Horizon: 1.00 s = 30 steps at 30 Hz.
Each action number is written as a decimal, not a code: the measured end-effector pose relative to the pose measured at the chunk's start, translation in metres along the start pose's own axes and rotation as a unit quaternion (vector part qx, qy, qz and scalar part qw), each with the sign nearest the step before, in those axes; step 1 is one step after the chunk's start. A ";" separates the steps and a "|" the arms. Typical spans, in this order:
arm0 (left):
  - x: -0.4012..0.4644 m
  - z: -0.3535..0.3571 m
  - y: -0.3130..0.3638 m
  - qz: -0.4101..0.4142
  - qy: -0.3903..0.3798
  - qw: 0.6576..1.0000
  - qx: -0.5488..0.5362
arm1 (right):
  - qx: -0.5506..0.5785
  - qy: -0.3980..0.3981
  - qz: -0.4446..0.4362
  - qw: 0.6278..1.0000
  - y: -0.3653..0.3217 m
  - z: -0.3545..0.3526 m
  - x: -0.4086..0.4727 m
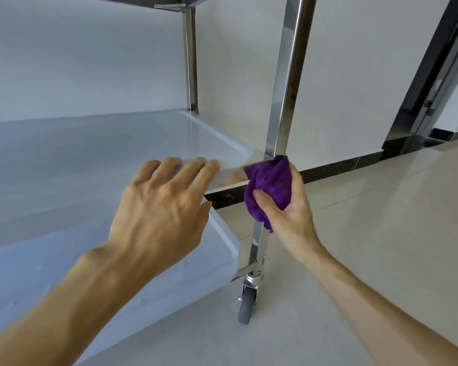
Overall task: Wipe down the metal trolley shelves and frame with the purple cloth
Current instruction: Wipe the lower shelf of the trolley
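The metal trolley fills the left and centre of the head view. Its middle shelf [90, 143] and lower shelf [64, 273] are bare steel. My right hand [288, 212] grips the bunched purple cloth [271, 186] and wraps it round the near upright post [286, 88] where the post meets the corner of the middle shelf. My left hand [164, 204] lies with straight, spread fingers on the front edge of the middle shelf, just left of the cloth. The cloth hides the part of the post behind it.
A grey caster wheel [247, 299] stands under the post on the pale tiled floor [368, 233]. A second post [191, 56] rises at the back. A white wall with a dark skirting [341, 165] runs behind, and a dark door frame [434, 75] stands at the right.
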<state>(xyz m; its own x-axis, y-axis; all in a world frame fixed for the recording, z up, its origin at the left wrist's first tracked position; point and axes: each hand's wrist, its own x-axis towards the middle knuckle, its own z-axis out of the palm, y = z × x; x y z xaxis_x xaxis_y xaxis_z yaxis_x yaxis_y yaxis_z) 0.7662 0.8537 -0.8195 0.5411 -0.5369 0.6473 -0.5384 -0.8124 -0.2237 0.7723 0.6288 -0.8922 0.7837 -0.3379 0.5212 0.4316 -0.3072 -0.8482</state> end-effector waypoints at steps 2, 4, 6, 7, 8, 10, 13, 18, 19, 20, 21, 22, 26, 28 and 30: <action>-0.001 0.004 -0.003 0.004 0.021 1.000 0.001 | -0.003 0.013 0.010 1.000 0.019 0.008 -0.009; -0.001 0.006 -0.005 0.005 0.027 1.000 0.000 | -0.019 0.011 0.052 0.998 0.043 0.012 -0.024; -0.001 0.007 -0.006 0.002 0.028 1.000 -0.001 | -0.026 -0.013 0.103 0.994 0.066 0.013 -0.046; -0.002 0.008 -0.006 -0.001 0.029 1.000 -0.001 | -0.030 -0.027 0.120 0.992 0.074 0.012 -0.056; -0.002 0.008 -0.006 -0.003 0.031 1.000 -0.002 | -0.034 -0.037 0.132 0.990 0.077 0.012 -0.062; -0.002 0.009 -0.006 -0.003 0.040 0.999 0.000 | -0.022 -0.031 0.138 0.990 0.070 0.011 -0.057; -0.002 0.013 -0.006 0.002 0.058 0.998 0.004 | -0.014 0.047 0.074 0.996 0.030 0.015 -0.014; -0.002 0.015 -0.007 0.003 0.065 0.998 0.005 | -0.029 0.074 0.018 0.997 0.009 0.021 0.008; -0.003 0.014 -0.007 0.000 0.063 0.998 0.004 | -0.047 0.061 0.028 0.997 0.022 0.023 -0.003; -0.003 0.014 -0.006 -0.001 0.059 0.998 0.005 | -0.065 0.044 0.048 0.996 0.037 0.023 -0.015; -0.003 0.014 -0.006 0.002 0.054 0.999 0.007 | -0.084 0.020 0.080 0.993 0.052 0.022 -0.027; -0.002 0.014 -0.005 0.007 0.047 0.999 0.010 | -0.106 -0.013 0.118 0.987 0.068 0.019 -0.038; -0.006 0.013 -0.007 0.033 0.035 0.999 -0.022 | -0.159 -0.144 0.243 0.946 0.101 -0.003 -0.058; -0.015 0.012 -0.009 0.066 0.037 0.993 -0.093 | -0.193 -0.170 0.241 0.936 0.098 -0.011 -0.058; -0.028 0.014 -0.014 0.135 0.022 0.980 -0.142 | -0.228 -0.181 0.220 0.931 0.089 -0.017 -0.059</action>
<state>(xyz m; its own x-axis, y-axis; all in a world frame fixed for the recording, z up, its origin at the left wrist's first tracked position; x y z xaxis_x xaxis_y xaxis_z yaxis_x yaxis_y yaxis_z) 0.7678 0.8774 -0.8447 0.3289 -0.7091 0.6237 -0.8204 -0.5417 -0.1832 0.7567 0.6062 -0.9972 0.9746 -0.2237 -0.0041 -0.1374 -0.5840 -0.8000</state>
